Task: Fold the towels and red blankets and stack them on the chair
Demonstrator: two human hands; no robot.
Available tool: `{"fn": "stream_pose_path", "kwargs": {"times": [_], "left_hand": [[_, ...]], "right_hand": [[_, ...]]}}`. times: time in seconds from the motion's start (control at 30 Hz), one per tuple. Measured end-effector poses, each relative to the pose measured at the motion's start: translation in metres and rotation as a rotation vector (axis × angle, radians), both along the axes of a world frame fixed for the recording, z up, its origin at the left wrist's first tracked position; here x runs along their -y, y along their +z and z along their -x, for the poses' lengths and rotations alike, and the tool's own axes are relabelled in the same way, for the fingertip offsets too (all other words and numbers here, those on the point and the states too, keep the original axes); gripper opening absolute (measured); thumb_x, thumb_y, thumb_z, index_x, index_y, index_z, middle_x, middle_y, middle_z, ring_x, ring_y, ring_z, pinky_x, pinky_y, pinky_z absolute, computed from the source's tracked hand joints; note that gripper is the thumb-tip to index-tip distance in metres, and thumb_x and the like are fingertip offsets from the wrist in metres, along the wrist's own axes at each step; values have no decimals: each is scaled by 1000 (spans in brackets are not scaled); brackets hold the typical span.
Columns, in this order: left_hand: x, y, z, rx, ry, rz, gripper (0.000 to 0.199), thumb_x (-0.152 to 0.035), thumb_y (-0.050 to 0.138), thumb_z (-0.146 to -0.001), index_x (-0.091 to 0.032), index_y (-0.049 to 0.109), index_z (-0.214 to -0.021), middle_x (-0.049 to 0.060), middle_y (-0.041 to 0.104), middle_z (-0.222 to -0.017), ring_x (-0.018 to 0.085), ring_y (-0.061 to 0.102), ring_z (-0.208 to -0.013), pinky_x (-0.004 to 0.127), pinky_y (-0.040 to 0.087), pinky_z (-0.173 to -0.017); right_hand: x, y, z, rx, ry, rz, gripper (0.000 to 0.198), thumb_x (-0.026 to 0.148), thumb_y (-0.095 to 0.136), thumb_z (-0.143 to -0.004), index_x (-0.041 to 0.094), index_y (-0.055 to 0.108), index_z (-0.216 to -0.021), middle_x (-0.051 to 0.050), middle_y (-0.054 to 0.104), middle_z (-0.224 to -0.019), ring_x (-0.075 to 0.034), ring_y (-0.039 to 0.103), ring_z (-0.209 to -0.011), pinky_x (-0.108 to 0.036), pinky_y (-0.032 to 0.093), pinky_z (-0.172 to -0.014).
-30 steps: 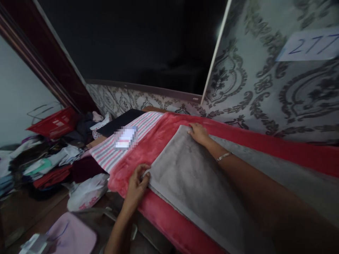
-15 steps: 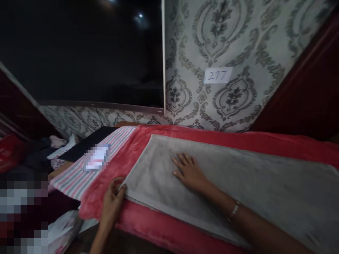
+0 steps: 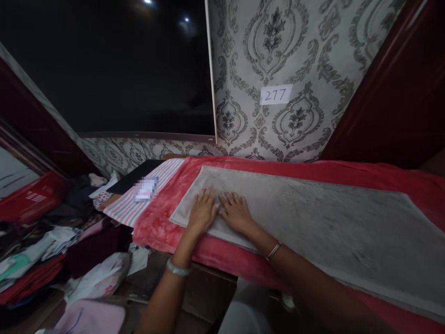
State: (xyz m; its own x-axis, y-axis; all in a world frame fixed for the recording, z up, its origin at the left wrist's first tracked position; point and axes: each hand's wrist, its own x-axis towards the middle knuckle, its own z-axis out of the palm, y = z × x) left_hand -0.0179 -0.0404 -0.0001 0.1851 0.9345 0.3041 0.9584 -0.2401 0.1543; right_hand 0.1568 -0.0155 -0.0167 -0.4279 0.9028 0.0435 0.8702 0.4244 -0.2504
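Note:
A long folded grey cloth lies flat over a red plush blanket. My left hand rests palm down near the cloth's left end, its fingers stretched out. Close beside it, my right hand presses flat on the same cloth, fingers apart. The two thumbs nearly meet. Neither hand grips anything. Part of the cloth's front edge is hidden beneath my wrists and forearms.
A striped cloth with a blurred item on it lies left of the blanket. Piled clothes and a red basket fill the left side. Behind stand a large dark screen and a patterned wall bearing a "277" paper.
My left hand has left the cloth's front left corner and moved right and up onto its surface. My right hand stays flat on the cloth, now beside the left. The camera view has shifted.

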Motion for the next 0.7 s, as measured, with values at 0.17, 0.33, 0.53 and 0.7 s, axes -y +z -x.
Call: {"fn": "stream_pose_path", "kwargs": {"times": [0.17,0.33,0.53,0.7], "left_hand": [[-13,-13,-6,-125,217,182,61,-49,37,-100,-26,38,-157,6,30,-167,33,20,-155,61,16,-124],[-9,-4,26,-86,475,240,68,-56,31,-99,-24,33,-160,8,25,-168,43,19,-153,70,21,-118],[-34,6,24,-179,466,117,64,-48,26,-101,-15,46,-152,15,29,-167,40,22,-154,69,22,-117],[-86,14,-38,-272,45,291,62,-46,30,-101,-22,36,-158,10,25,-168,31,21,-155,62,21,-121]], "right_hand": [[22,-4,-20,10,56,3,62,50,37,-103,30,30,-161,-4,18,-169,-33,12,-155,-61,11,-121],[36,-1,-45,-15,83,54,63,49,42,-101,29,32,-160,-5,17,-169,-33,12,-155,-61,11,-122],[16,19,-122,-106,-27,14,59,40,46,-100,26,40,-157,-10,30,-165,-26,27,-152,-47,22,-122],[-7,13,-229,3,-438,-18,61,39,39,-103,23,30,-161,-12,23,-167,-29,22,-154,-48,23,-122]]}}
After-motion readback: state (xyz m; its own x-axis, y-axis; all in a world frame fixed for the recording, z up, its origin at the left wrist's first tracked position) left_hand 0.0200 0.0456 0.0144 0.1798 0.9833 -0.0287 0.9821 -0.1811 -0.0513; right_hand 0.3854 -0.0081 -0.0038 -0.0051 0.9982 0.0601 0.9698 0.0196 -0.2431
